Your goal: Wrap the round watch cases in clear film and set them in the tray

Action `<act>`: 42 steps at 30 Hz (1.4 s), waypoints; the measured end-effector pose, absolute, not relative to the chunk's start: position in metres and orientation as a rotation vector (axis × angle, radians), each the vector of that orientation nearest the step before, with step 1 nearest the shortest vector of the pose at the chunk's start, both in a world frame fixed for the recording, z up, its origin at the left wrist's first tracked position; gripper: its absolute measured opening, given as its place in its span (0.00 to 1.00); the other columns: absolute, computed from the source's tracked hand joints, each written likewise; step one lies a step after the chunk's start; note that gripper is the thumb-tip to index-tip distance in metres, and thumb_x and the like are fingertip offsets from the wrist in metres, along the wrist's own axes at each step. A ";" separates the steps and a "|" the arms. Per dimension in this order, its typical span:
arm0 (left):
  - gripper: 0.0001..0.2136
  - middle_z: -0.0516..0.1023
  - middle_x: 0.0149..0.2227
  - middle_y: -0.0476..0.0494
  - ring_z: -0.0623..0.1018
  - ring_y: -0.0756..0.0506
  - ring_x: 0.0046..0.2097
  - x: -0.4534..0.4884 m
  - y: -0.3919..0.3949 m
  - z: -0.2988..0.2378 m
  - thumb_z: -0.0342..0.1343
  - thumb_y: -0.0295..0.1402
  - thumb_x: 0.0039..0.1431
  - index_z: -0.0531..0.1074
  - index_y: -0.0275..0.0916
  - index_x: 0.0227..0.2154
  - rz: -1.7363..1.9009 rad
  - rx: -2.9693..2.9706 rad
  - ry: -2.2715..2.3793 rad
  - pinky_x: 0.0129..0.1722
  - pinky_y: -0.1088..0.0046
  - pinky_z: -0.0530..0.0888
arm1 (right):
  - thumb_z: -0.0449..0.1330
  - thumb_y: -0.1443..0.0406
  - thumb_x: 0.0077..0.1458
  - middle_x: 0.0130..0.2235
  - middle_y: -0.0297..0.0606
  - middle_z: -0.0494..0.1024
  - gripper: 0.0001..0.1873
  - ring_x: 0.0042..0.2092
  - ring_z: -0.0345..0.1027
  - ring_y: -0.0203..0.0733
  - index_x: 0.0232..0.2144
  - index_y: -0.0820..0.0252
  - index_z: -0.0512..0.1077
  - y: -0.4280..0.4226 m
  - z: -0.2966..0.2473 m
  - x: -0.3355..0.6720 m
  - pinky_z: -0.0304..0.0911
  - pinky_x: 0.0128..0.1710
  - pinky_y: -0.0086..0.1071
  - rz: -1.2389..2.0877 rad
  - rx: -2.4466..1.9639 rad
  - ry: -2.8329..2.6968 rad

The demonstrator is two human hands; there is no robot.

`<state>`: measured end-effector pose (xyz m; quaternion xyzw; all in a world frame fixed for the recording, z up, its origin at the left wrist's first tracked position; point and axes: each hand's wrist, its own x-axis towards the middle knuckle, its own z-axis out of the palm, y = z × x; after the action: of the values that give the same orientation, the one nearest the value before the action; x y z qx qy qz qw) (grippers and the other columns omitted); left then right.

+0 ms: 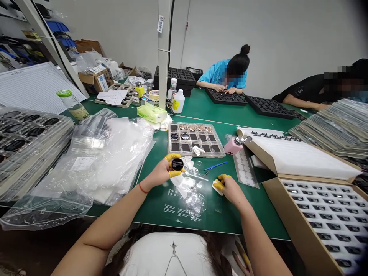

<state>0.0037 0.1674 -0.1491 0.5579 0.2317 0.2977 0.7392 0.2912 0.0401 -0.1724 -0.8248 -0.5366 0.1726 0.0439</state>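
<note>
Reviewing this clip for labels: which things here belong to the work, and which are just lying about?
In use: left hand holding a round black disc; right hand pinching a white scrap.
Lying about: blue-handled tool; pink pump bottle; plastic bags.

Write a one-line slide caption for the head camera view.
Left hand holds a round black object, right hand a white piece, both in yellow finger cots, over a green bench mat.

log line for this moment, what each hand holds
left hand: round black disc | right hand: small white piece | yellow finger cots
</note>
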 end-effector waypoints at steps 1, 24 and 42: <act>0.26 0.78 0.38 0.44 0.80 0.42 0.42 0.009 0.165 -0.154 0.65 0.31 0.47 0.60 0.41 0.48 0.612 1.246 0.512 0.47 0.60 0.72 | 0.55 0.56 0.54 0.38 0.43 0.73 0.13 0.39 0.69 0.45 0.36 0.60 0.68 0.036 -0.176 0.290 0.59 0.32 0.32 0.563 -2.562 -1.583; 0.22 0.74 0.42 0.42 0.77 0.44 0.43 0.019 0.151 -0.165 0.62 0.34 0.50 0.62 0.40 0.48 0.630 1.536 0.575 0.44 0.66 0.73 | 0.52 0.61 0.60 0.39 0.40 0.74 0.10 0.42 0.66 0.44 0.37 0.54 0.72 0.045 -0.135 0.192 0.62 0.43 0.38 0.184 -1.581 -1.561; 0.21 0.74 0.47 0.41 0.76 0.45 0.42 0.019 0.151 -0.164 0.61 0.33 0.50 0.65 0.39 0.48 0.685 1.632 0.547 0.43 0.69 0.73 | 0.50 0.71 0.54 0.42 0.41 0.71 0.14 0.50 0.58 0.50 0.39 0.53 0.71 0.064 -0.160 0.142 0.46 0.57 0.55 -0.273 -1.602 -1.682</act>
<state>0.0186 0.1515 -0.1639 0.7042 0.2362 0.2954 0.6008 0.1419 0.0640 -0.1604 -0.6306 -0.6619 -0.1076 0.3907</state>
